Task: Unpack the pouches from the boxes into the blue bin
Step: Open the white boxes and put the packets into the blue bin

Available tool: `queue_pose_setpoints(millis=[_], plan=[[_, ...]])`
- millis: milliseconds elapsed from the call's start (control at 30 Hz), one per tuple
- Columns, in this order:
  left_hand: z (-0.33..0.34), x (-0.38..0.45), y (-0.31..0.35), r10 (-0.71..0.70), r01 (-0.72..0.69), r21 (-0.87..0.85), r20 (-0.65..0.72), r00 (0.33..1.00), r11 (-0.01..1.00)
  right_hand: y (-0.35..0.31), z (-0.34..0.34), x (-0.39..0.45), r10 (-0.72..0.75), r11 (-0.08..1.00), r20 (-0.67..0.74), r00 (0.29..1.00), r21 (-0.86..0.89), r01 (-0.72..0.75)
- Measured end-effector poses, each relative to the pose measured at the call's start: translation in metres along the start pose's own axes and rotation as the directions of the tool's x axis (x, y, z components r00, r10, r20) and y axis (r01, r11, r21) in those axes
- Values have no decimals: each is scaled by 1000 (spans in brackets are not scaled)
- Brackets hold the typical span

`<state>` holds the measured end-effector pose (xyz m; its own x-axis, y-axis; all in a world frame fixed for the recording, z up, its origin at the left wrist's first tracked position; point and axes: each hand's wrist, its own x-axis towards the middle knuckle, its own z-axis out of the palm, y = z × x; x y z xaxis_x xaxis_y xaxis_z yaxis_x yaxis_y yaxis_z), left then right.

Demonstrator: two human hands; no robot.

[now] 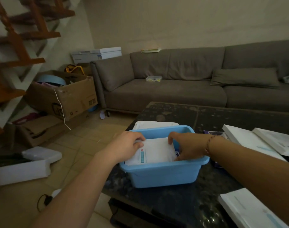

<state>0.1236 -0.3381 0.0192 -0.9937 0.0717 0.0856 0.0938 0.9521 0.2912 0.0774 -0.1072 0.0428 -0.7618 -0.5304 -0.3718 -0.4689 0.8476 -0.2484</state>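
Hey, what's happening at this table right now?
A person has both hands in the blue bin on the dark table. The left hand and the right hand grip a white pouch by its two sides, settling it into the bin. White boxes lie to the right.

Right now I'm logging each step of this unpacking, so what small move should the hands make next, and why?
Probably let go and draw both hands up out of the blue bin. The white pouch already lies inside it, gripped by the left hand at its left edge and the right hand at its right, so releasing would finish this placement. White boxes wait on the table at right.
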Motion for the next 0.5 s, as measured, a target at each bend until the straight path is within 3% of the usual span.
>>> queue_pose_setpoints(millis=[67,133,167,233,267,300,333,400,467,500], plan=[[-1,-2,0,-2,2,20,-11,1000,1000,1,-10,-16,-44,999,-72,996,27,46],[-2,-6,1,18,-18,4,-124,992,1000,7,-11,-46,-79,981,-310,947,145,130],[-2,-9,5,32,-40,-28,-236,971,999,12,-4,-65,-70,956,-495,866,214,200],[4,-27,29,-2,-80,-134,-522,853,988,26,26,-108,-10,894,-805,593,258,366],[9,-38,49,-10,-137,-179,-642,767,974,37,47,-125,13,886,-872,490,237,399],[15,-51,72,26,-240,-197,-719,695,951,49,68,-137,16,897,-892,452,212,387],[25,-62,94,114,-376,-188,-750,651,907,62,87,-145,2,925,-876,483,185,331],[55,-80,133,362,-636,-141,-720,592,759,84,120,-156,-48,986,-788,613,61,155],[89,-92,149,570,-777,-90,-629,529,623,98,148,-162,-97,994,-703,704,-37,101],[107,-96,151,628,-812,-97,-584,514,575,106,161,-166,-124,992,-698,705,-69,106]])
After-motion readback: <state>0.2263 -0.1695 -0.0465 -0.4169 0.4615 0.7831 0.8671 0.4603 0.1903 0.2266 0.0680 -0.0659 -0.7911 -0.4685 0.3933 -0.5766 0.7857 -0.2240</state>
